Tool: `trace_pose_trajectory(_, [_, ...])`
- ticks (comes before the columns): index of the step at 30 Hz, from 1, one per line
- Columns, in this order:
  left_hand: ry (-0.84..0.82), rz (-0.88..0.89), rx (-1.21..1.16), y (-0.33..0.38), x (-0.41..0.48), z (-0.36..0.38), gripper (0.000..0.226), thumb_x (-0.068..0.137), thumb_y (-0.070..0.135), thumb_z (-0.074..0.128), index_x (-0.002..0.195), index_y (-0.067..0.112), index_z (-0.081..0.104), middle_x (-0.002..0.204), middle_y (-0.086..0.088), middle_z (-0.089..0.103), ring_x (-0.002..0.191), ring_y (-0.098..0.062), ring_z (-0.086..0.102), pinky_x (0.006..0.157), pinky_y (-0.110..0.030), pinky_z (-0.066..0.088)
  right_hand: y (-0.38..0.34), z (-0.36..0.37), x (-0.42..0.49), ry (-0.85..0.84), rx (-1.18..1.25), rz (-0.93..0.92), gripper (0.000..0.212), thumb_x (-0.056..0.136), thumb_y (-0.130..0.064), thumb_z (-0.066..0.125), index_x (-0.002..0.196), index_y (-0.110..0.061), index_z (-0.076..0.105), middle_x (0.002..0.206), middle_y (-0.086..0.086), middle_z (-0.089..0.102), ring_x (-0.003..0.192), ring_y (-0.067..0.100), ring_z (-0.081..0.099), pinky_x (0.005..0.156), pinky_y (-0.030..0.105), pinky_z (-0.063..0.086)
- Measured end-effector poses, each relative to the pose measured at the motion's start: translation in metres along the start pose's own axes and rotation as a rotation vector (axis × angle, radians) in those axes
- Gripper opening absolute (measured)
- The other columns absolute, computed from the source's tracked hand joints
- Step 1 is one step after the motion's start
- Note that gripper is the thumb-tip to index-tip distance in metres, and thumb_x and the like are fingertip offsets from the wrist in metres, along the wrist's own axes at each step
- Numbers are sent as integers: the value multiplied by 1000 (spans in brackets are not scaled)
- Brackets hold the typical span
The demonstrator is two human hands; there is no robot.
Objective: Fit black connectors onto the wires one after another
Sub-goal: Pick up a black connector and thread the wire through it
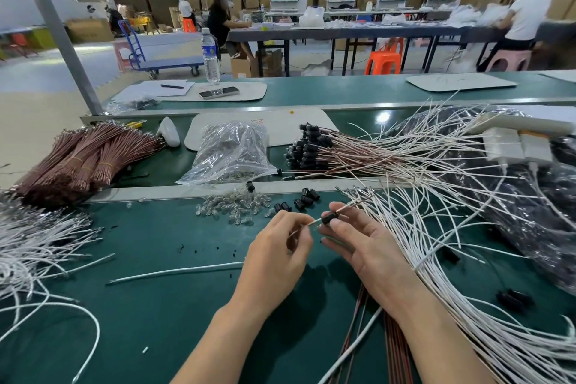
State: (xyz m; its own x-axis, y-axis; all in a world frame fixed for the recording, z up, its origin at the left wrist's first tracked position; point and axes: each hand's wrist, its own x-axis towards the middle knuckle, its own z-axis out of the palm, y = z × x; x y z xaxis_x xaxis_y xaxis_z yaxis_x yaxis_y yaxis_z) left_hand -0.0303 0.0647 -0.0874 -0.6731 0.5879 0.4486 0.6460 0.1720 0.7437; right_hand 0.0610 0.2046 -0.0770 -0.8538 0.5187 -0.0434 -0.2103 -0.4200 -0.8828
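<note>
1. The small black plastic connector (327, 219) looks light, rigid and slippery; it is best pinched by its barrel; it sits threaded on the thin white wire (348, 205) between both hands.
2. The left hand (280, 246) pinches the limp wire near its tip; the right hand (361, 246) grips the connector.
3. Counted: 1 connector in hand; about 7 loose black connectors (307, 198) just beyond; the wires are too many to count.

Both forearms reach in from below, the left hand (277, 248) curled, pinching a wire (314, 222), the right hand (369, 248) palm-up, its thumb and fingertips apparently pinching a connector (326, 219).
</note>
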Motion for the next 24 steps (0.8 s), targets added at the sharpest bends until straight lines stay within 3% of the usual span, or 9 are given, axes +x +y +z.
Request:
trace_pose_trajectory(6, [-53,-9,-2,2,0,-1,19,99,47,55,109,34,63,100,20,61,88,-6,62,74,-26,52,3,-2,0,-34,-49,-14,21,88,-4,69,101,-16,79,109,14,75,105,25,73,83,25,58])
trace_pose_trajectory(14, [-58,-15,-2,-2,3,-1,13,99,30,63,111,30,68,102,21,64,86,-3,61,77,-29,51,2,0,-1,-27,-114,-7,23,81,-29,72,100,-19,81,107,12,77,102,22,74,80,22,57])
trace_pose_trajectory(20, [-80,-4,3,-5,4,1,16,100,30,61,114,28,69,97,21,58,86,-3,59,74,-19,44,0,-1,-1,68,-179,-68,28,78,-38,75,99,-21,81,106,5,77,95,17,73,76,25,58])
trace_pose_trajectory(24, [-84,-8,-15,-5,4,1,13,100,29,62,110,27,68,96,18,60,85,-7,59,75,-25,48,-4,-4,0,121,-150,-102,33,71,-45,78,96,-23,81,106,2,77,91,14,73,73,24,58])
